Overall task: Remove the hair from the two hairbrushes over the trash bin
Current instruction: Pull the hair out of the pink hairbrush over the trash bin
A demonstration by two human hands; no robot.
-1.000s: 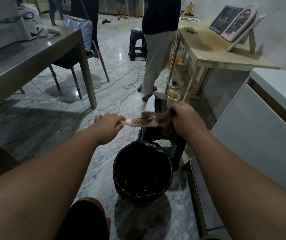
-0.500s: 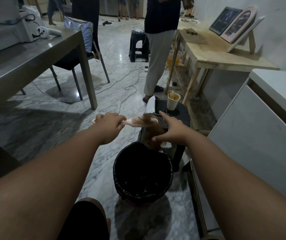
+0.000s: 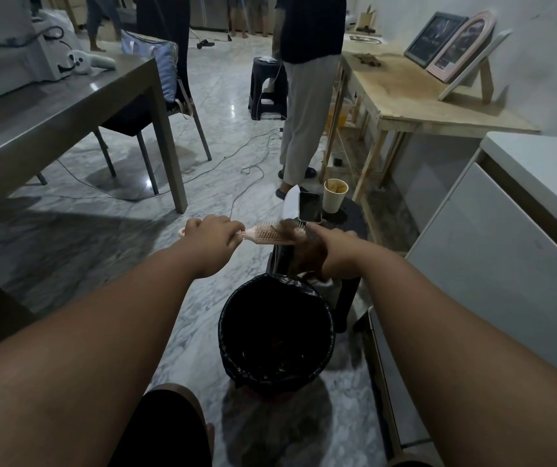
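currently the left hand [image 3: 215, 234] is fisted around the handle of a pink hairbrush [image 3: 272, 234], held level, bristles up, just beyond the far rim of the trash bin [image 3: 275, 335]. right hand [image 3: 334, 252] pinches a brown hair clump [image 3: 309, 252] that is partly caught in the brush head and hangs down toward the bin's far edge. bin is lined with a black bag and stands on the marble floor. behind the brush, a dark stool [image 3: 351, 217] carries a phone [image 3: 310, 207] and a paper cup [image 3: 335, 196].
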